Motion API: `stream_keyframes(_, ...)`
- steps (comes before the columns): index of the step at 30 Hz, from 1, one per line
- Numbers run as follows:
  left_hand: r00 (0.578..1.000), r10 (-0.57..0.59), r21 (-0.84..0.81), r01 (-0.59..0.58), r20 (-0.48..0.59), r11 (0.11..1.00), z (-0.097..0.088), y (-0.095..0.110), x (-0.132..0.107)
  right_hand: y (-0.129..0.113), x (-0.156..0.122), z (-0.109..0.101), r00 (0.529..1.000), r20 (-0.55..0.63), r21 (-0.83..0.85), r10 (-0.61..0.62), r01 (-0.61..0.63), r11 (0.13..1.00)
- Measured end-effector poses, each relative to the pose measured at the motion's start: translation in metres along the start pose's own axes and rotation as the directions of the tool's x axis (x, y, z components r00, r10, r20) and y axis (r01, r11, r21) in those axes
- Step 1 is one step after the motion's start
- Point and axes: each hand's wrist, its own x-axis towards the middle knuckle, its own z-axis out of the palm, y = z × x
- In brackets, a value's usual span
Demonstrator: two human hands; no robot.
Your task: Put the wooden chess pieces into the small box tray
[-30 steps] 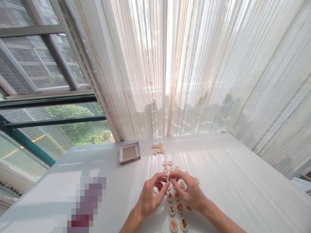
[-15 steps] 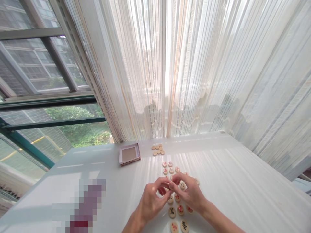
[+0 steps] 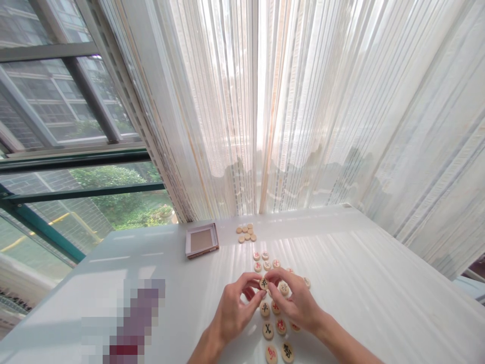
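Note:
A round wooden xiangqi piece (image 3: 264, 283) with a black character faces up between my two hands. My left hand (image 3: 237, 307) grips its left side with thumb and fingers. From the other side my right hand (image 3: 296, 298) pinches it too. Below and around them lie more xiangqi pieces: a black-marked piece (image 3: 268, 330), a red-marked piece (image 3: 271, 353) and several others in uneven rows. Another black-marked piece (image 3: 284, 288) shows between the right fingers and wrist. Some pieces are partly hidden under my hands.
An open shallow box (image 3: 202, 241) stands at the table's far left. Beside it several blank-looking pieces (image 3: 246, 233) lie grouped. The white table (image 3: 364, 283) meets a striped curtain (image 3: 257, 126) at the back. A pixelated purple patch covers something at the left.
The held piece's black character has come into view as my fingers shifted around it. My hands stay over nearly the same spot, and the pieces on the table have not moved.

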Motion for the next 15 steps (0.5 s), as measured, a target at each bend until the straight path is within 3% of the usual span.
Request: stream_keyframes(15, 0.999, 0.036, -0.07, -0.037, -0.017, 0.997, -0.0039, 0.0057, 0.0025, 0.0014, -0.0013, 0.0019, 0.999, -0.006, 0.012, -0.031, 0.031, 0.999)
